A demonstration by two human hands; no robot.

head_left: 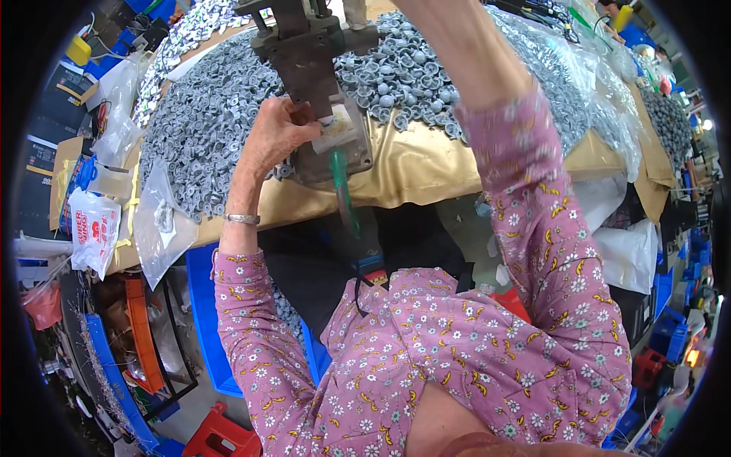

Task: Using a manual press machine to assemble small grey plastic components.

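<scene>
My left hand (278, 133) is at the base of a dark metal bench press (306, 65). Its thumb and fingers are pinched together beside the whitish block (339, 131) under the press head; whatever they grip is too small or hidden to make out. From the front of that block a green tube (339, 171) hangs down past the table edge. My right forearm (476, 57) reaches up and forward to the right of the press, and the hand is beyond the upper edge of the picture. Grey round plastic parts (205, 122) are heaped left of the press, with grey cup-shaped parts (396, 65) to its right.
Gold-brown sheeting (426, 164) covers the table's front. Clear plastic bags (609, 114) lie at the right, another clear bag (161, 221) hangs at the front left. Below are a blue bin (204, 320) and a red stool (228, 434). White parts (202, 30) lie far left.
</scene>
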